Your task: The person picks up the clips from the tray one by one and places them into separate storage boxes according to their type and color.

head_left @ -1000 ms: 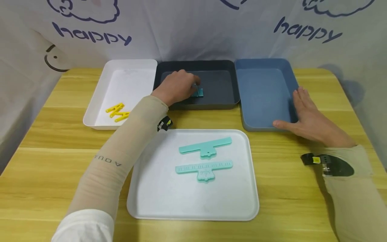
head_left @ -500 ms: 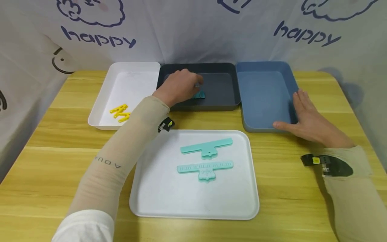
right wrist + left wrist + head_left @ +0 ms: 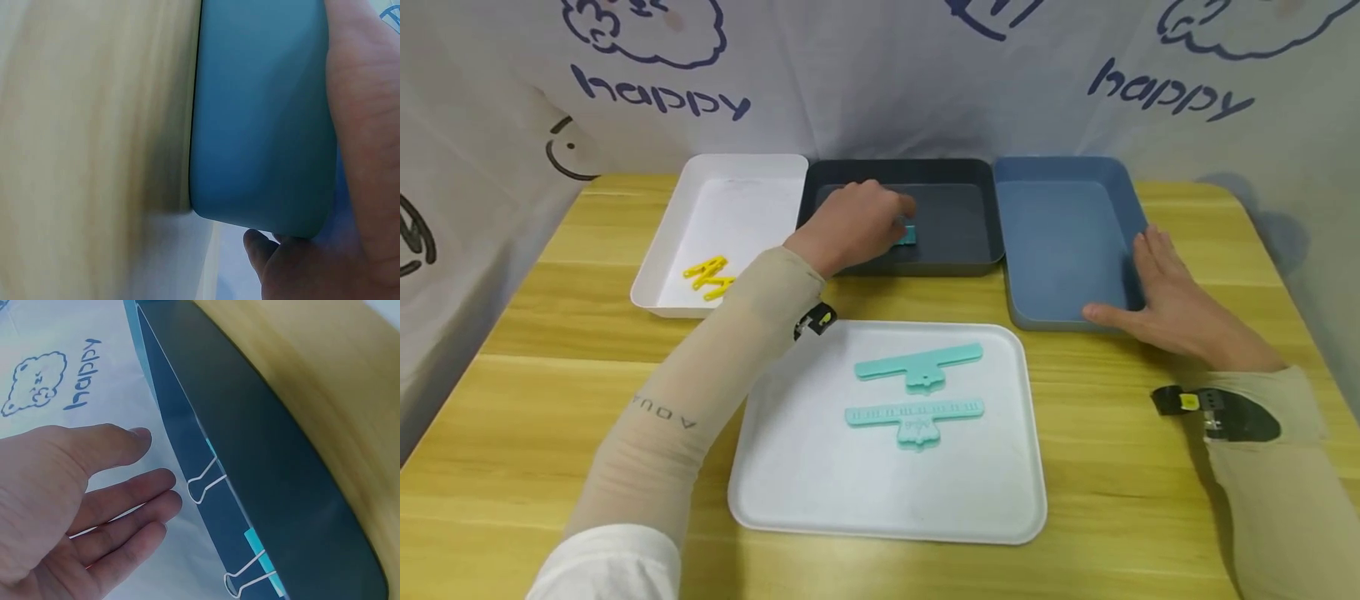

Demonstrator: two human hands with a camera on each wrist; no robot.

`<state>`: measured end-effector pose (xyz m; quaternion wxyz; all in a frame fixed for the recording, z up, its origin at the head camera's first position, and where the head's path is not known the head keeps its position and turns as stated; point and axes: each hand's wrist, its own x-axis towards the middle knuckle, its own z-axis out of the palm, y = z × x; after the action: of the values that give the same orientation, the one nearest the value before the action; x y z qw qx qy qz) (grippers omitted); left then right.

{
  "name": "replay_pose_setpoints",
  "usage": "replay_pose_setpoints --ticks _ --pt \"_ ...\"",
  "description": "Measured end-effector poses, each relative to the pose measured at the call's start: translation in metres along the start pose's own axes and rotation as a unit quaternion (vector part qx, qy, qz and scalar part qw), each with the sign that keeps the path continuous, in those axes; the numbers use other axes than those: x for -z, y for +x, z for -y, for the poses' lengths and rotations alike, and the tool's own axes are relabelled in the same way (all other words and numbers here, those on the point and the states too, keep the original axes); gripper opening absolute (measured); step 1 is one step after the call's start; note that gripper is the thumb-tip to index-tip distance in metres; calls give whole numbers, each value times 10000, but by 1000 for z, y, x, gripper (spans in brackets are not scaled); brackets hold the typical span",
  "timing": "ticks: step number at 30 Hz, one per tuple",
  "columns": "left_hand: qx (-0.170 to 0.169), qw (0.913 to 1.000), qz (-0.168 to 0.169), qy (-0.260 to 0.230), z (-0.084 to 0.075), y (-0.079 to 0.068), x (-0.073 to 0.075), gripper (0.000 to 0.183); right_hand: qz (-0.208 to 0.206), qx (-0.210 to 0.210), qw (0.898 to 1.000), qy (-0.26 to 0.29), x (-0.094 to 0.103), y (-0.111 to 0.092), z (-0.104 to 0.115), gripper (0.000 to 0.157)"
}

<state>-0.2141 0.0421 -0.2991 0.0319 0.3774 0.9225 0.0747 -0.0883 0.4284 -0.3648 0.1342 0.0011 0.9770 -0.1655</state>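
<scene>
wooden table (image 3: 1097, 500) stretches out before a printed cloth (image 3: 910, 125), with a white box (image 3: 745, 208), dark tray (image 3: 917, 270) and blue tray (image 3: 1067, 250) side by side along its far edge. the left hand (image 3: 853, 223) hangs relaxed over the dark tray, grasping nothing; two binder clips (image 3: 255, 541) are in that tray, wire loops near the fingertips. the right hand (image 3: 1176, 308) rests straight-fingered, thumb spread, at the blue tray's near right corner. lifting the left hand straight up, fingers loose, seems best, so nothing snags on loops or rim. rightward, over the dark tray's floor, there looks to be most room.
</scene>
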Motion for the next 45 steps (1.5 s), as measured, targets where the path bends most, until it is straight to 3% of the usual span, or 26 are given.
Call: replay_pose_setpoints --ticks 29,45 --pt "-733 9962 -276 381 -25 -30 -17 24 -47 44 10000 27 -2 2 -7 126" --pt "-1122 9927 -441 48 -35 -52 -29 20 -71 66 10000 0 -1 4 -5 125"
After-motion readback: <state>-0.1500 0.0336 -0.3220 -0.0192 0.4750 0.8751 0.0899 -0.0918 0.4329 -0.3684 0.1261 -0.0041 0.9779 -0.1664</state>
